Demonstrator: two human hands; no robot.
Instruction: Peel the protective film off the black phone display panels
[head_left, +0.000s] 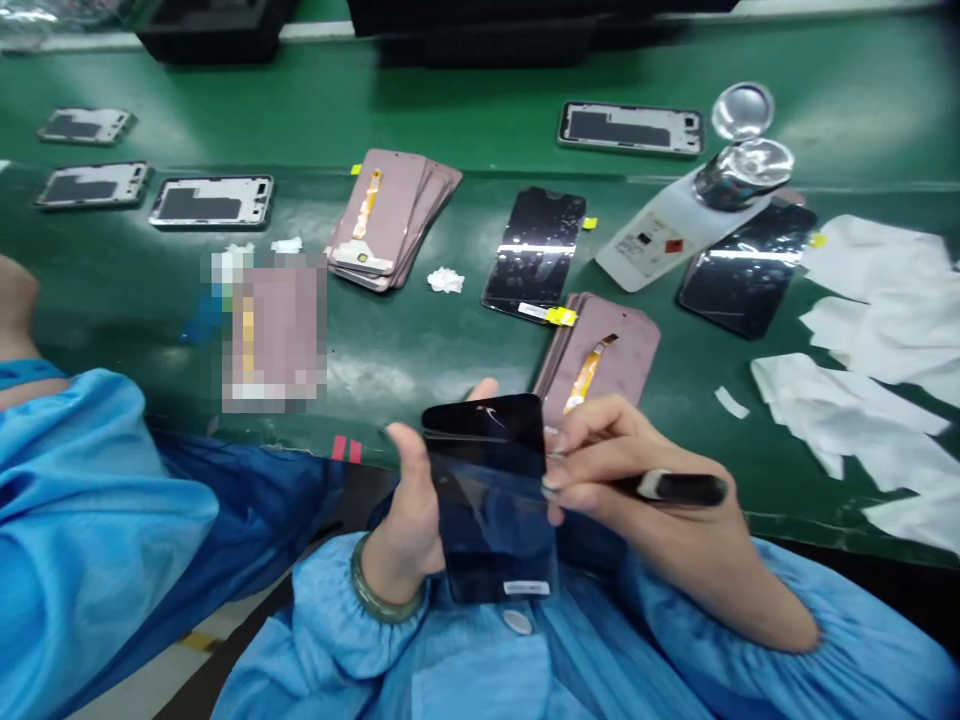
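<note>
My left hand (pixel 415 505) supports a glossy black phone screen (pixel 491 415) from beneath, its thumb sticking out past the left edge. A clear film (pixel 495 515) with a small white label covers the screen's lower part; its upper edge crosses the screen. My right hand (pixel 652 480) pinches at the screen's right edge, where the fingertips meet the film. Tucked in that same hand is a slim tool with a black handle (pixel 690 488); its tip is hard to make out. Just beyond lies a stack of pinkish screen panels (pixel 615 360) with an orange flex cable on top.
Another panel stack (pixel 382 215), a filmed black screen (pixel 536 250) and a second one (pixel 742 265) lie on the green mat. A white bottle (pixel 652 235) with metal cap stands right, near white wipes (pixel 877 330). Phone frames (pixel 214 203) sit behind. A co-worker's blue sleeve (pixel 97 480) is left.
</note>
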